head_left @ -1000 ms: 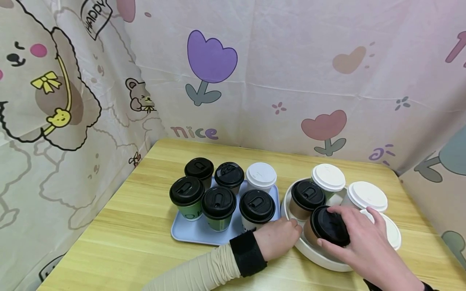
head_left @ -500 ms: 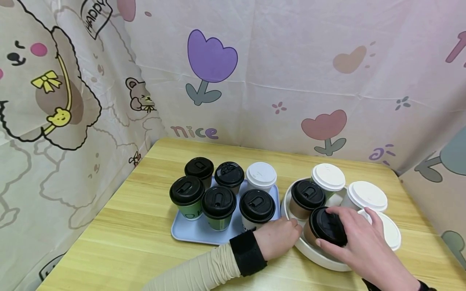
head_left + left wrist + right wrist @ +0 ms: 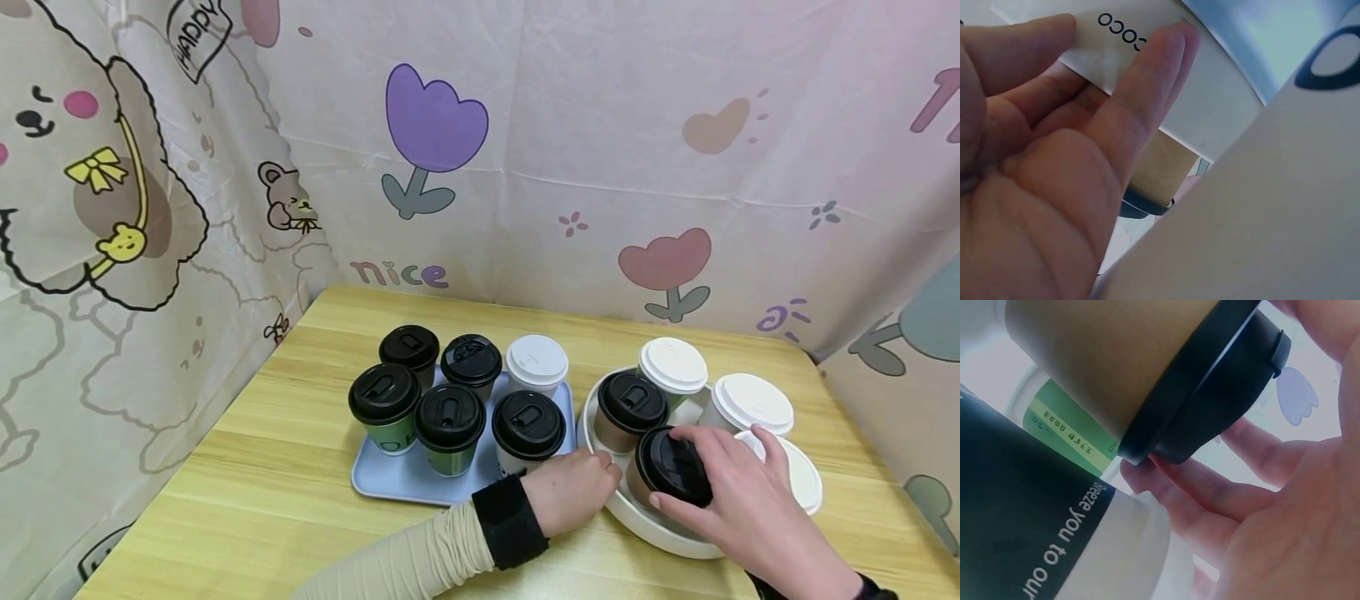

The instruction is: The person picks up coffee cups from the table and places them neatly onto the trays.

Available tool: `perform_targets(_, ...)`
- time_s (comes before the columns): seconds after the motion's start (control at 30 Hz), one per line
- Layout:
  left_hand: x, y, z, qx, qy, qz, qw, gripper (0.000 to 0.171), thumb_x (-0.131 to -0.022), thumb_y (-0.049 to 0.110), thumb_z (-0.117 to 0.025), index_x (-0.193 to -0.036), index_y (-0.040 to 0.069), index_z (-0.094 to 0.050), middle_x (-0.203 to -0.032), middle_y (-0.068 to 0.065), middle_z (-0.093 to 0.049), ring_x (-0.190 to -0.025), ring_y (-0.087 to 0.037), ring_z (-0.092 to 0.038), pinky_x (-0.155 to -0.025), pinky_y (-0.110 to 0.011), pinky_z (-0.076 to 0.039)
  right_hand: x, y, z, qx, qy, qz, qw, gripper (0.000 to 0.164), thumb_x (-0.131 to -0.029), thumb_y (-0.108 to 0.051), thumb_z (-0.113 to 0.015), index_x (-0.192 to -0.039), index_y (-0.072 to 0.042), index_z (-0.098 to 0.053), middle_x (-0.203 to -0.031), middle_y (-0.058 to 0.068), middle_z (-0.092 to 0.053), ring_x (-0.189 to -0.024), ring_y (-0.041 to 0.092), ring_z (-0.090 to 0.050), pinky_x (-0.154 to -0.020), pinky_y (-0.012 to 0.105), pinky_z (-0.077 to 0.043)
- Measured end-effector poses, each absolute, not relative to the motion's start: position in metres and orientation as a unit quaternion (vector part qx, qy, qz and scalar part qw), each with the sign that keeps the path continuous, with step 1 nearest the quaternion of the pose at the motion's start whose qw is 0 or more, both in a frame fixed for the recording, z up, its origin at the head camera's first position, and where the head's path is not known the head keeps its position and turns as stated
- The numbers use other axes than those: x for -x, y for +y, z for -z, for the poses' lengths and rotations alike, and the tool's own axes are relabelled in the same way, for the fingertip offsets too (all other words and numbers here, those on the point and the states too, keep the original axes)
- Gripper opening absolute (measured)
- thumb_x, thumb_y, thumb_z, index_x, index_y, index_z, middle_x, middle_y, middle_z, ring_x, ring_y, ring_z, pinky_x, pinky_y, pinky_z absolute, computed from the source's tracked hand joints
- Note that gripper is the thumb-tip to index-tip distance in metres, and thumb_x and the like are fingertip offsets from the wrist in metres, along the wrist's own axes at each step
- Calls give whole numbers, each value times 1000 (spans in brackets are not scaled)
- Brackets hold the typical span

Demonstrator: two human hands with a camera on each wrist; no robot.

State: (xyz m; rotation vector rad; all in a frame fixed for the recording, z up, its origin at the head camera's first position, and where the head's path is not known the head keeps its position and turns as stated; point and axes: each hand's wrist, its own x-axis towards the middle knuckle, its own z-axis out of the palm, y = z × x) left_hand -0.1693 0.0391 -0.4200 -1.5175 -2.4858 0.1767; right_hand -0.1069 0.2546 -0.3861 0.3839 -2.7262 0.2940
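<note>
My right hand (image 3: 750, 492) holds a brown paper coffee cup by its black lid (image 3: 675, 467), at the front of a round white tray (image 3: 660, 537). In the right wrist view my fingers (image 3: 1204, 494) curl about the lid of that coffee cup (image 3: 1116, 350), which looks tilted there. At the tray's left rim is my left hand (image 3: 570, 496). Close up, some left fingers (image 3: 1141, 87) lie against the outer wall of the tray (image 3: 1222, 119), while others pass behind its rim. A second brown cup (image 3: 632, 408) stands behind the held one.
White-lidded cups (image 3: 673, 367) stand along the back and right of the round tray. To the left, a blue tray (image 3: 397, 485) carries several lidded cups, mostly black-lidded (image 3: 450, 417), one white-lidded (image 3: 537, 362). The wooden table (image 3: 247, 500) meets a printed cloth (image 3: 525, 167) behind.
The held cup and my right hand have shifted very slightly left. My left hand has kept its place at the tray's rim.
</note>
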Motion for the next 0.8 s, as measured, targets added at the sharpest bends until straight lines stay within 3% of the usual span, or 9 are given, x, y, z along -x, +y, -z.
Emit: perform_targets(0.8, 169, 40, 422, 516, -846, -68, 120, 10, -99, 15, -65, -105, 18, -72, -94, 5, -67, -78, -9, -65, -65, -19, -52, 105, 257, 387, -148, -970, -103, 164, 73, -73, -49, -89, -127, -7, -62, -121, 13, -69, -110, 39, -66, -108, 72, -15)
